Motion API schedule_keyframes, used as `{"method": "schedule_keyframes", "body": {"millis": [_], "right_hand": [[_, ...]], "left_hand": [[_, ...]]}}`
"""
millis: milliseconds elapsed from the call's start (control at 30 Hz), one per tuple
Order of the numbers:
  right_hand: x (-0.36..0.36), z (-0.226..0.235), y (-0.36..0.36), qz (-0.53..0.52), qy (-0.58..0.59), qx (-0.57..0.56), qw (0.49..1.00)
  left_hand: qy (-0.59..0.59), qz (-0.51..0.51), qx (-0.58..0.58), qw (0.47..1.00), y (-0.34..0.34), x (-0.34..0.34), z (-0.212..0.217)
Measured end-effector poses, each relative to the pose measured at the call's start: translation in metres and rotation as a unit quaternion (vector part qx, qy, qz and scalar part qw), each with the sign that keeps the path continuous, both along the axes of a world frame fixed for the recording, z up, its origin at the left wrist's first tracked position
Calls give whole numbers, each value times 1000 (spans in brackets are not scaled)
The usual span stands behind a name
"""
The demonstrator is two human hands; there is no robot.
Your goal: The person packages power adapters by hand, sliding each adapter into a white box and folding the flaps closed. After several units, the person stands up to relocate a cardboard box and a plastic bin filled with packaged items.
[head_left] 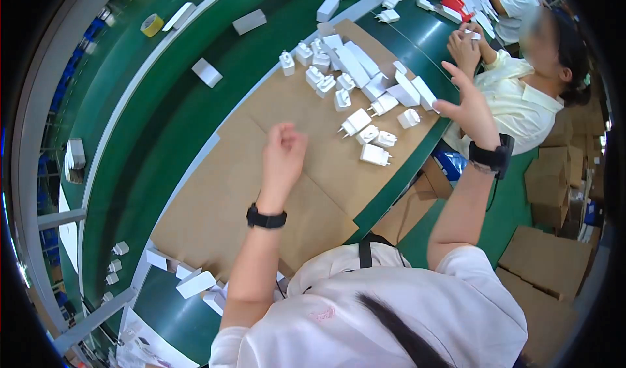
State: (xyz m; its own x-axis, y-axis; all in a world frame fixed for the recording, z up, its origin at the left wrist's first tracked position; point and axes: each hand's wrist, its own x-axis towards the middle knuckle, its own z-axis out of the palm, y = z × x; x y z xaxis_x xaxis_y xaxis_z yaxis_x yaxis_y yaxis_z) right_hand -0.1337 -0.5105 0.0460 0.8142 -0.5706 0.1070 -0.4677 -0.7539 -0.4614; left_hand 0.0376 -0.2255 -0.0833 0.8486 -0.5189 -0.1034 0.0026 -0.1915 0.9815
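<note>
- Brown cardboard (222, 192) lies flat on the green table (420, 32), maybe to keep the things on it from getting scratched.
- White plug chargers (355, 122) sit in a bunch on its far right part, some standing, some lying down. They may be grouped there so they are easy to grab.
- Long white boxes (352, 65) lie in a messy pile right beside them, so both kinds seem handy.
- The left hand (285, 153) is over the middle of the cardboard, left of the chargers. Its fingers curl in, but it is blurry, so I cannot tell if it holds something.
- The right hand (471, 104) is up by the right edge, near the boxes. Its fingers spread wide, with nothing in them.
</note>
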Motion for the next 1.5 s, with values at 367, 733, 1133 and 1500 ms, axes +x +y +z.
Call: {"method": "schedule_keyframes", "body": {"millis": [367,733,1133,1500], "right_hand": [[30,-129,-75,-21,195,7,981],[5,-20,-23,3,-27,124,992],[38,-94,144,158,-62,375,911],[144,-160,-63,-38,195,-38,979]], "left_hand": [[-243,-13,352,904,-229,53,7],[-182,62,75,978,-202,40,62],[-81,71,501,859,146,-20,25],[-397,29,159,903,-178,53,45]]}}
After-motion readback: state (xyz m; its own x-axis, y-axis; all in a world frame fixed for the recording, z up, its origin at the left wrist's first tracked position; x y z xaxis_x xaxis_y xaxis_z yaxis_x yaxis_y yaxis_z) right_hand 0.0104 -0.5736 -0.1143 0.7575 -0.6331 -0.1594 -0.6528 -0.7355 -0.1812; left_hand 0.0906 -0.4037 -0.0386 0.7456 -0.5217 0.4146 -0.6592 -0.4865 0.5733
